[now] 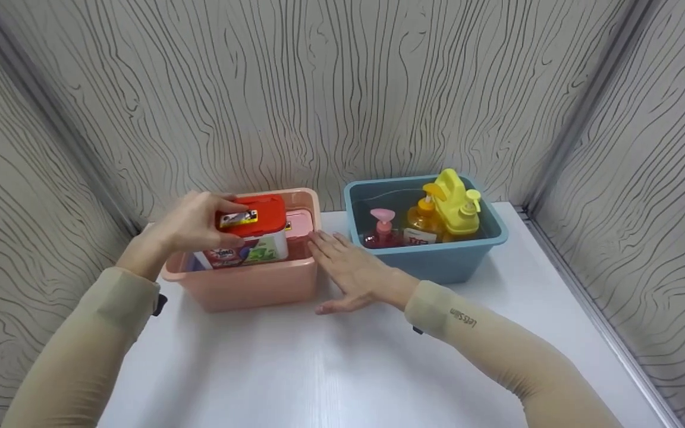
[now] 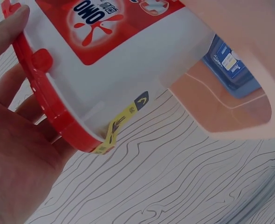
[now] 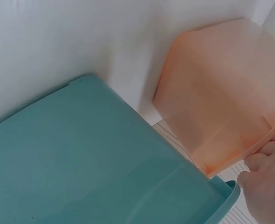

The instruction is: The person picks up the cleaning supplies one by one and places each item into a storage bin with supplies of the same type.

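My left hand [image 1: 200, 223] grips an OMO detergent tub [image 1: 268, 246] by its red lid, fingers across the far side and thumb at the near side. The white tub with red label [image 2: 105, 42] is partly inside the pink bin [image 1: 253, 291], tilted. Beside it in the bin lies a box with a pink lid [image 1: 299, 224]. A blue package [image 2: 230, 63] shows inside the bin in the left wrist view. My right hand [image 1: 354, 270] rests its straight fingertips against the pink bin's right rim, thumb spread out.
To the right stands a blue bin [image 1: 426, 261] holding a red pump bottle [image 1: 383, 229], an orange pump bottle [image 1: 424, 221] and a yellow jug-shaped bottle [image 1: 458, 208]. Both bins sit on a white table [image 1: 295, 368], against a wood-grain patterned back wall [image 1: 319, 89].
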### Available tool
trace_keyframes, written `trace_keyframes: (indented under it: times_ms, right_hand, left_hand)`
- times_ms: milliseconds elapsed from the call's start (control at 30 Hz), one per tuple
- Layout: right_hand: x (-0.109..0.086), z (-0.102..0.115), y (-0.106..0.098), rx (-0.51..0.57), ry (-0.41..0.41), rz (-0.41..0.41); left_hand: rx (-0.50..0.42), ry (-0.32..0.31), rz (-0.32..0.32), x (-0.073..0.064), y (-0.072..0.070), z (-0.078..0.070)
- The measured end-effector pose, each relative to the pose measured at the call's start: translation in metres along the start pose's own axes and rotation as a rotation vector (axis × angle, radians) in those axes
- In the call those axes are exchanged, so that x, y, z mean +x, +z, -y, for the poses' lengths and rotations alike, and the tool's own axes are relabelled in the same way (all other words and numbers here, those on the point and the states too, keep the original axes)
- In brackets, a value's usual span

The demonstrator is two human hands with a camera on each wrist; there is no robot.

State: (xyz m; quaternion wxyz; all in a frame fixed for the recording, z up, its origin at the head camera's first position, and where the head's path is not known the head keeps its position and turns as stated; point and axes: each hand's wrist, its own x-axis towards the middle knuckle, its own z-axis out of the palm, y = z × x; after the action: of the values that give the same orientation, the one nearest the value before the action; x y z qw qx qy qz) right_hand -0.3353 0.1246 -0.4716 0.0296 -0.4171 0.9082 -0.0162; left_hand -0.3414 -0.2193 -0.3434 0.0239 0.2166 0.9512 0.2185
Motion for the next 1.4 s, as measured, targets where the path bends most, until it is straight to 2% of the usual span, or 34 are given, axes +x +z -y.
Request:
trace_keyframes:
  times_ms: [200, 433, 700, 867, 1300, 1400]
  right_hand:
    - [-0.001, 0.002, 0.001, -0.004, 0.016, 0.006]
    - [-0.003, 0.002, 0.002, -0.010, 0.022, 0.013]
    - [-0.002, 0.004, -0.001, -0.004, 0.019, 0.030]
    - [-0.002, 0.003, -0.002, -0.020, 0.014, 0.027]
    - [-0.002, 0.002, -0.005, -0.025, 0.017, 0.042]
    - [-0.001, 0.002, -0.006, -0.014, 0.021, 0.041]
  left_hand:
    - [-0.040, 0.024, 0.008, 0.007, 0.012, 0.002]
    - [0.053, 0.013, -0.012, 0.013, 0.026, 0.003]
    - [-0.027, 0.041, 0.012, 0.016, 0.042, 0.009]
    - [-0.029, 0.052, 0.000, 0.019, 0.047, 0.009]
    - [-0.097, 0.013, -0.005, 0.022, 0.051, 0.006]
    - [-0.104, 0.023, -0.003, 0.022, 0.054, 0.008]
